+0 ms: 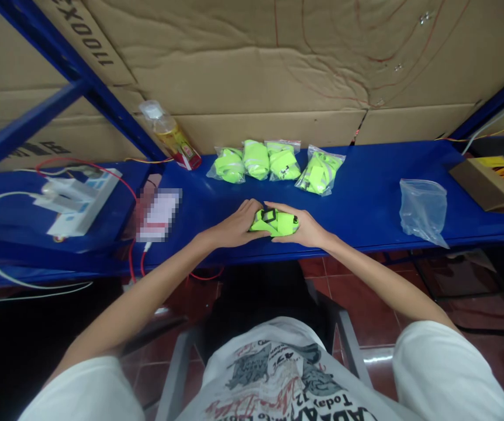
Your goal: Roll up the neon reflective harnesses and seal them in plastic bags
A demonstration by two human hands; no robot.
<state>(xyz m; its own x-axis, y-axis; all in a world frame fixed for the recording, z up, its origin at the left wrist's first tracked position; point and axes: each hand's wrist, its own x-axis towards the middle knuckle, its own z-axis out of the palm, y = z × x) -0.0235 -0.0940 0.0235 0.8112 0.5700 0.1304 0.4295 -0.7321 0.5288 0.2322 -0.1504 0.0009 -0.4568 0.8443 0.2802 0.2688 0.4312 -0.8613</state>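
Note:
Between my two hands is a bundle of neon yellow-green strap (pixel 275 223) with a black buckle, just above the front edge of the blue table. My left hand (pixel 240 224) grips its left end, the fingers curled round it. At the right end my right hand (pixel 303 228) is closed on the same bundle. Behind it, several similar neon bundles in clear zip bags (pixel 256 160) lie in a row. An unfilled clear plastic bag (pixel 423 209) rests on the table to the right.
A drink bottle (pixel 171 134) leans by the blue shelf post at back left. On the left lie a blurred-out phone (pixel 159 215) with a red cable and a white power strip (pixel 86 202). An open cardboard box (pixel 495 182) stands at far right. Cardboard (pixel 252 64) lines the back.

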